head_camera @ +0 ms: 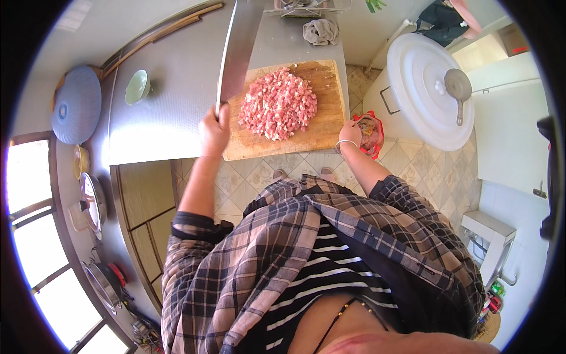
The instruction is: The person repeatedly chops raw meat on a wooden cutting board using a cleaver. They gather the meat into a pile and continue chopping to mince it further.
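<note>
My left hand [214, 132] is closed around the handle of a large cleaver [241, 53], its wide blade raised and pointing away from me, over the left side of a wooden cutting board [329, 101]. A round heap of chopped raw meat [278, 104] covers the middle of the board, and a few bits lie loose near its far right corner. My right hand [350, 133], a bangle at the wrist, has curled fingers at the board's near right edge, against a red plastic bag [379, 137] with mixed scraps inside. Whether the fingers grip the bag or the board's edge cannot be told.
The board rests on a metal countertop [177, 57]. A pale green bowl [137, 87] stands at left, a crumpled grey cloth [320, 32] at the far right. Beside the counter is a big white lidded bin [415, 79] with a metal ladle [458, 86] on top. Tiled floor [415, 168] lies below.
</note>
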A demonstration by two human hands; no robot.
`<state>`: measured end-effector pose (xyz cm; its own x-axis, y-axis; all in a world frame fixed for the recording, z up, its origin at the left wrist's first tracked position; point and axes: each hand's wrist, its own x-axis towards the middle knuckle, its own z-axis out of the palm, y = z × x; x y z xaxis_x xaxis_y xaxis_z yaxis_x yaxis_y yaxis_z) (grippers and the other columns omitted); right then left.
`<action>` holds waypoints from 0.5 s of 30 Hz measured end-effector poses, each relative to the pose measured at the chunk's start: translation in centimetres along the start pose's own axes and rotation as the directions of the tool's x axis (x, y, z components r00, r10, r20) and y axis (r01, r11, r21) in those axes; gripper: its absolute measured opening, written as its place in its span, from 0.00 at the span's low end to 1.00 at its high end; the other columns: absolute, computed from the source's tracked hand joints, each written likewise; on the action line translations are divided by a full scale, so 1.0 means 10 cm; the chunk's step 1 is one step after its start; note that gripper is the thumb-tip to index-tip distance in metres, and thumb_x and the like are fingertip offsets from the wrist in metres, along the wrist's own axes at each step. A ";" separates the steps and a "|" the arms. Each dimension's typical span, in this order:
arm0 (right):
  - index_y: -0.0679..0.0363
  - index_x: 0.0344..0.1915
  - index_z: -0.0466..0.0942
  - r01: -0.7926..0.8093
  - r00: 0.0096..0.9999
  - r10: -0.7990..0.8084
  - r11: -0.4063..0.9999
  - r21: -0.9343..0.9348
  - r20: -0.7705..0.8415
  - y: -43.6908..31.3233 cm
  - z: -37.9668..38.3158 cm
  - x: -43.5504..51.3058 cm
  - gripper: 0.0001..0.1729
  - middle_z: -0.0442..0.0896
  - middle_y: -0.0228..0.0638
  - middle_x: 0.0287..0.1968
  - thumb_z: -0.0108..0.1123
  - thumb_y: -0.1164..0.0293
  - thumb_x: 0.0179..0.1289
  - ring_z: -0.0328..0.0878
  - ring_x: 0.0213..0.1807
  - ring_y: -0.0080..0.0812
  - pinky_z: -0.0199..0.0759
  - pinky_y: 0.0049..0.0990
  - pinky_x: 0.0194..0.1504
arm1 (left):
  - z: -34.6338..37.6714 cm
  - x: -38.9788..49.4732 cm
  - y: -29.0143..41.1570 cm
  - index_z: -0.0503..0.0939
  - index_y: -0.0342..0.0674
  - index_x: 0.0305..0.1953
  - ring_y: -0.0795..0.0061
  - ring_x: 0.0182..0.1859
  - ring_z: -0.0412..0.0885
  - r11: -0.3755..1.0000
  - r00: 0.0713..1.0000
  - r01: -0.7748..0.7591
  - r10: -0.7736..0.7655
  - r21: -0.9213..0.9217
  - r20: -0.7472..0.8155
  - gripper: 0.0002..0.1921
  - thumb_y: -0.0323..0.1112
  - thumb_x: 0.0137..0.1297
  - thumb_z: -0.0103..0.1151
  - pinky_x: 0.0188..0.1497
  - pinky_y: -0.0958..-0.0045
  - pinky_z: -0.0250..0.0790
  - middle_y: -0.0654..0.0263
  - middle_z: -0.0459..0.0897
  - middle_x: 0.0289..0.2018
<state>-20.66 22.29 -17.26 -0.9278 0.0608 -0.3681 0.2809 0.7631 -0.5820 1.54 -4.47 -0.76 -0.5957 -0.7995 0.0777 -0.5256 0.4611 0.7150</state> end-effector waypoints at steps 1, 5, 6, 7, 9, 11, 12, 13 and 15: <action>0.67 0.43 0.76 -0.002 1.000 0.002 1.000 0.005 -0.002 0.00 0.01 0.00 0.31 0.77 0.59 0.43 0.29 0.56 0.63 0.73 0.48 0.61 0.65 0.48 0.52 | 0.06 -0.04 0.00 0.77 0.33 0.36 0.46 0.32 0.79 0.983 0.986 0.113 -0.128 0.142 0.102 0.27 0.57 0.63 0.48 0.35 0.57 0.70 0.44 0.78 0.25; 0.68 0.43 0.76 0.027 1.000 -0.027 0.999 -0.036 0.002 0.01 0.01 0.02 0.32 0.78 0.59 0.44 0.28 0.56 0.63 0.73 0.48 0.60 0.65 0.48 0.52 | 0.11 -0.10 -0.01 0.78 0.33 0.36 0.43 0.37 0.79 0.894 0.930 0.093 -0.236 0.439 0.283 0.31 0.62 0.62 0.45 0.40 0.52 0.70 0.42 0.80 0.29; 0.68 0.43 0.76 0.021 1.000 -0.021 0.999 -0.037 0.012 0.01 0.01 0.02 0.32 0.78 0.58 0.44 0.28 0.55 0.63 0.73 0.48 0.60 0.65 0.48 0.52 | 0.09 -0.11 0.00 0.78 0.34 0.35 0.43 0.35 0.79 0.892 0.970 -0.035 -0.078 0.450 0.231 0.30 0.62 0.62 0.45 0.37 0.54 0.71 0.44 0.80 0.28; 0.68 0.43 0.76 0.003 1.000 -0.002 0.999 -0.046 0.015 0.00 0.00 0.01 0.32 0.78 0.58 0.44 0.28 0.55 0.63 0.74 0.48 0.59 0.65 0.48 0.52 | 0.04 -0.08 0.03 0.77 0.34 0.34 0.44 0.33 0.79 0.888 0.962 -0.039 -0.090 0.458 0.256 0.29 0.60 0.62 0.47 0.34 0.55 0.71 0.46 0.80 0.25; 0.68 0.42 0.76 -0.003 1.000 0.003 1.000 -0.029 0.000 -0.02 -0.01 -0.01 0.32 0.78 0.58 0.44 0.28 0.55 0.63 0.74 0.48 0.59 0.65 0.48 0.52 | -0.01 -0.06 0.07 0.77 0.35 0.34 0.45 0.31 0.79 0.953 0.981 -0.096 0.040 0.288 0.192 0.26 0.58 0.63 0.49 0.33 0.54 0.71 0.48 0.79 0.23; 0.68 0.42 0.76 -0.004 1.000 0.004 0.999 -0.032 -0.015 -0.04 -0.03 -0.03 0.32 0.78 0.58 0.44 0.28 0.55 0.63 0.74 0.48 0.59 0.65 0.48 0.52 | 0.01 -0.07 0.11 0.77 0.36 0.34 0.46 0.31 0.79 0.997 0.979 0.005 -0.019 0.071 0.201 0.24 0.56 0.62 0.50 0.33 0.54 0.71 0.48 0.79 0.23; 0.68 0.42 0.76 -0.001 1.000 0.001 0.999 -0.038 -0.017 -0.04 -0.04 -0.04 0.32 0.78 0.58 0.44 0.28 0.55 0.63 0.74 0.48 0.59 0.65 0.48 0.52 | 0.02 -0.06 0.12 0.77 0.36 0.35 0.46 0.32 0.80 0.983 0.958 0.072 -0.115 0.169 0.262 0.25 0.57 0.62 0.50 0.36 0.55 0.71 0.47 0.80 0.24; 0.68 0.42 0.76 0.003 1.000 -0.004 0.999 -0.041 -0.013 -0.05 -0.05 -0.06 0.32 0.78 0.58 0.44 0.28 0.55 0.63 0.74 0.48 0.59 0.65 0.48 0.52 | 0.07 -0.09 0.14 0.78 0.36 0.36 0.46 0.34 0.80 0.924 0.917 0.054 -0.195 0.378 0.347 0.26 0.58 0.62 0.50 0.39 0.54 0.71 0.45 0.80 0.25; 0.68 0.43 0.76 -0.012 1.000 0.012 0.999 -0.049 -0.015 -0.05 -0.06 -0.07 0.32 0.78 0.58 0.44 0.28 0.55 0.63 0.74 0.48 0.59 0.65 0.48 0.52 | 0.12 -0.10 0.13 0.78 0.35 0.37 0.46 0.36 0.79 0.910 0.868 0.047 -0.242 0.413 0.434 0.26 0.58 0.61 0.50 0.41 0.53 0.70 0.45 0.80 0.26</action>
<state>-20.30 22.19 -16.28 -0.9281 0.0791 -0.3640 0.2799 0.7929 -0.5413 0.74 -2.58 -0.73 -0.6536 -0.6379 -0.4072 -0.7567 0.5410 0.3671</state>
